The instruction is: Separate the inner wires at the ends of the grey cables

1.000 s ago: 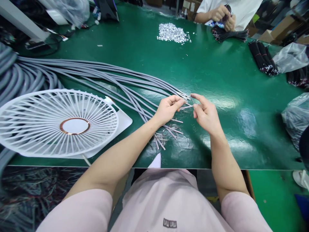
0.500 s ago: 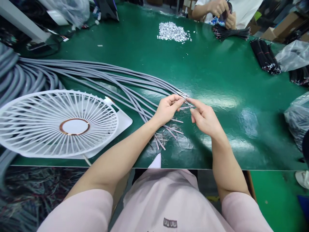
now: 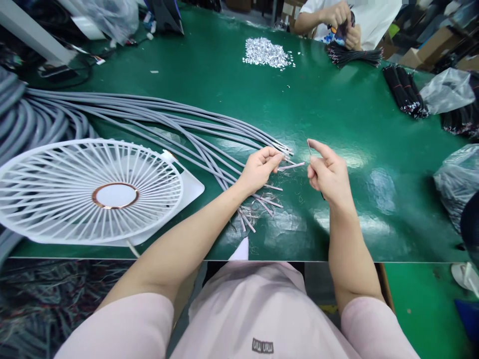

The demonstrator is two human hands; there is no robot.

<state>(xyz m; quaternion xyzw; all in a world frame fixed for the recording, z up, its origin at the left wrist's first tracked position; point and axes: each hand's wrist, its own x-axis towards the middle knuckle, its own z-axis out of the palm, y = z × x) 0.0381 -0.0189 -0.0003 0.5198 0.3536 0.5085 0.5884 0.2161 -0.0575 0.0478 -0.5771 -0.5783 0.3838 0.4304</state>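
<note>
Grey cables [image 3: 202, 113] ran from a thick coil at the left edge of the frame across the green table [image 3: 337, 99] to the centre, where my left hand [image 3: 265, 167] sat right at their ends. My thumb and forefinger there were pressed together, pinching a stripped end, though my fingertips hid exactly which one. Several of the upper cables ended just beyond my knuckles, while others passed behind my wrist, their pale cores [image 3: 294, 165] and frayed strands showing to the right of that hand and below it. My right hand [image 3: 327, 172], a little right of centre, was just beside those ends but apart from them; its fingers were curled around a thin metal tool [image 3: 309, 148], with the forefinger stretched out to the tool's tip. Left of my forearm, at the middle left, stood a white fan [image 3: 115, 195], near the cables. Toward the top of the frame lay a heap of silvery pieces [image 3: 265, 52], and at the upper right a co-worker's hands [image 3: 339, 17] were above a bundle of black wires [image 3: 355, 56].
</note>
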